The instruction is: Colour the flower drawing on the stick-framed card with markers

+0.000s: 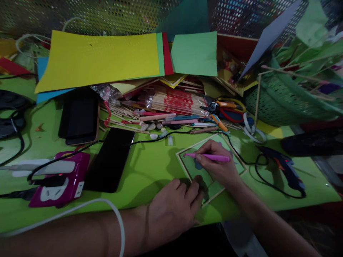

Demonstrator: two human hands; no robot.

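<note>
A green card edged with thin wooden sticks [235,157] lies on the lime-green table [150,167] near its front edge. My right hand [218,166] is closed on a pink pen [207,156], whose tip rests on the card's left part beside a small blue shape. My left hand [174,208] lies on the table with its fingers curled. Their tips press the card's lower left corner.
Two dark phones [80,116] [111,159], a magenta device [60,180] with cables and a blue glue gun [288,169] lie around. Behind are bundled sticks [177,101], pens, pliers, coloured paper sheets [102,59] and a green basket [284,98].
</note>
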